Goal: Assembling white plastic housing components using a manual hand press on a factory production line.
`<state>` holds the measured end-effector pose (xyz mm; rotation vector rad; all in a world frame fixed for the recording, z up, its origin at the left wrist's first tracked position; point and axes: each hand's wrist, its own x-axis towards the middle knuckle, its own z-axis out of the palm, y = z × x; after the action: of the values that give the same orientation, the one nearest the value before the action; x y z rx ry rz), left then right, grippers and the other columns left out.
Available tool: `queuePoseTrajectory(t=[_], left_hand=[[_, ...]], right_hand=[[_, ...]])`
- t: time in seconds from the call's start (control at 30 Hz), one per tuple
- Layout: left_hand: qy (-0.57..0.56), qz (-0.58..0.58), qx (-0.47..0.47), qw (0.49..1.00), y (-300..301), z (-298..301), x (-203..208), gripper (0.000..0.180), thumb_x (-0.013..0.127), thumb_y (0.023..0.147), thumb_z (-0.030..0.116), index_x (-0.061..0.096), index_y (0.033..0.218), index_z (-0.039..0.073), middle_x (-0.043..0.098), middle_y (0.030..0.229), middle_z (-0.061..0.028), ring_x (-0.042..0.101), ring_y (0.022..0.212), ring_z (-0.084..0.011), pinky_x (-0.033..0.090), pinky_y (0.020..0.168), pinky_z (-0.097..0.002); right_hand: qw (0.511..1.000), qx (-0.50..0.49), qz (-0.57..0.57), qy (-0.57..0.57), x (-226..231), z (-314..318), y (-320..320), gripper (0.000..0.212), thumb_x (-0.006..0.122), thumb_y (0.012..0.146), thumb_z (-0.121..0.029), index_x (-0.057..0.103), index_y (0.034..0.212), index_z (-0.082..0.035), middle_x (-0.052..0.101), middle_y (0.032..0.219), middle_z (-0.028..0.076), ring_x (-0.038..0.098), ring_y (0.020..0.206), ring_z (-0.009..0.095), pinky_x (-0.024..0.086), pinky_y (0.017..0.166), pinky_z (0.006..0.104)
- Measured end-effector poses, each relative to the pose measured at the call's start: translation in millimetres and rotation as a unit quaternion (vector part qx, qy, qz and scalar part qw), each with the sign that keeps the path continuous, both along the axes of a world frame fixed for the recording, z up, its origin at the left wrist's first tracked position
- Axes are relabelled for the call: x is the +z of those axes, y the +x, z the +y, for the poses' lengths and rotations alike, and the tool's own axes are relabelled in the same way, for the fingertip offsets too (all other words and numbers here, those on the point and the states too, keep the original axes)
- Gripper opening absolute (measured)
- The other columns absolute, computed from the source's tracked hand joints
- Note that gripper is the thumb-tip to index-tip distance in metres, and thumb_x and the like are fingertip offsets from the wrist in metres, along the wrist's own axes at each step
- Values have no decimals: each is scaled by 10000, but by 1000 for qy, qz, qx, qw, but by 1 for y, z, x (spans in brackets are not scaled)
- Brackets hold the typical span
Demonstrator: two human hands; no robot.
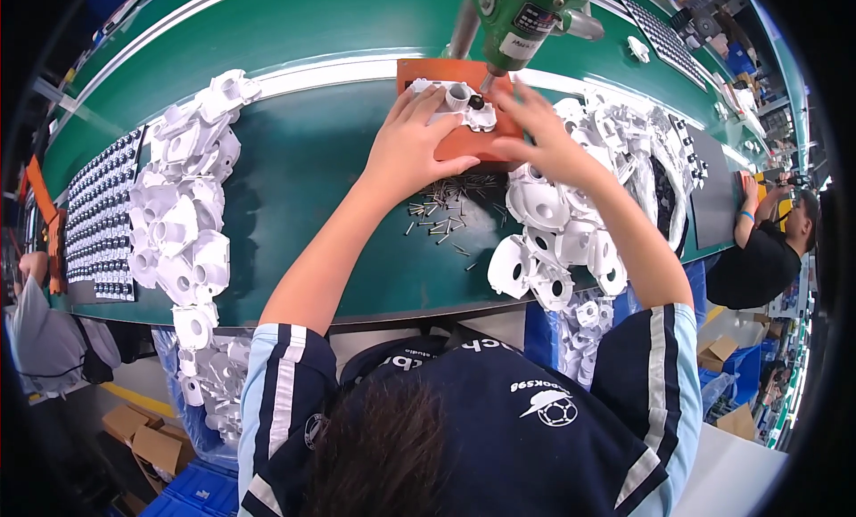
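A white moulded plastic part (481, 118) with a round collar and a dark round piece (476, 102) lies on an orange-red fixture block (477, 148). My left hand (412, 135) holds the part's left end against the block, fingers over it and thumb spread apart. To the right of the block is my right hand (546, 135), open, its fingers apart beside the driver tip; nothing shows in it. Above stands a green driver machine (522, 27), its metal tip (489, 80) pointing down near the part's right end. Loose screws (441, 218) lie in front of the block.
Piles of white plastic parts flank me, left (183, 209) and right (544, 209). Small black-and-white pieces stand in rows on a board (102, 218) at far left. Blue bins (192, 490) sit below the bench. Another person (767, 250) works at right; a sleeve (45, 325) shows at left.
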<state>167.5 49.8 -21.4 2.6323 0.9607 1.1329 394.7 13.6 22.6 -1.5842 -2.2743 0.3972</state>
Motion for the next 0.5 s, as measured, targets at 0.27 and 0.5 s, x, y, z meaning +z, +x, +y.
queuePoseTrajectory(t=[0.27, 0.5], left_hand=[[-15, 20, -3, 1000, -4, 3, 6, 474, 722, 697, 417, 629, 1038, 102, 476, 1300, -120, 395, 1254, -312, 304, 1069, -437], [-9, 44, -16, 999, 8, 3, 10, 468, 685, 724, 463, 631, 1047, 129, 498, 1262, -146, 424, 1236, -302, 284, 1082, -424]], right_hand=[[831, -75, 550, 20, 129, 136, 125, 303, 461, 897, -271, 560, 1107, -76, 549, 1106, 92, 524, 1015, 196, 400, 891, 342], [713, 11, 700, -30, 204, 308, 114, 71, 510, 851, -113, 551, 865, -57, 575, 787, 75, 582, 693, 223, 503, 584, 297]])
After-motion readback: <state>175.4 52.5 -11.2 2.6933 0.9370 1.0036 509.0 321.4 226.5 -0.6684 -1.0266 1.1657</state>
